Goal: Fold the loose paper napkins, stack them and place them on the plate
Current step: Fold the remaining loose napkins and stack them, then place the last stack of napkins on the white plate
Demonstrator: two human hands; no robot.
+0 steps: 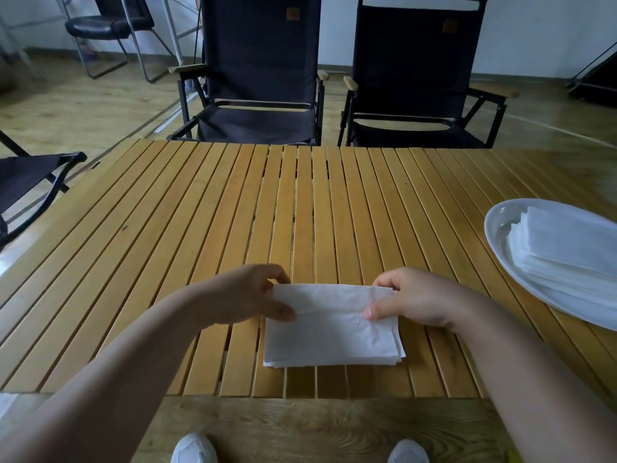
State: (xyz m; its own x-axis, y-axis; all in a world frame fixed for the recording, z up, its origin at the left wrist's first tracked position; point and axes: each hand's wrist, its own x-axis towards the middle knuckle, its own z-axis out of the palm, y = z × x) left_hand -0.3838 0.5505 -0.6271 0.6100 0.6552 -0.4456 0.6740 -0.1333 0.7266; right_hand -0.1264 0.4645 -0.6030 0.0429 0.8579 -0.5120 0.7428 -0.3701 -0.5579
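A white paper napkin point(330, 324) lies near the front edge of the slatted wooden table point(233, 212), on top of a few more napkin layers whose edges show at its lower right. My left hand point(243, 295) pinches its upper left corner between thumb and fingers. My right hand point(417, 297) pinches its upper right corner the same way, and the far edge is lifted slightly. At the right stands a white plate point(500, 235) that holds a stack of folded napkins point(567, 252).
Two black folding chairs point(260, 78) point(417, 78) stand behind the table's far edge, and part of another chair point(30, 182) is at the left. The plate runs off the right edge of the view. My white shoes point(193, 449) show below the table's front edge.
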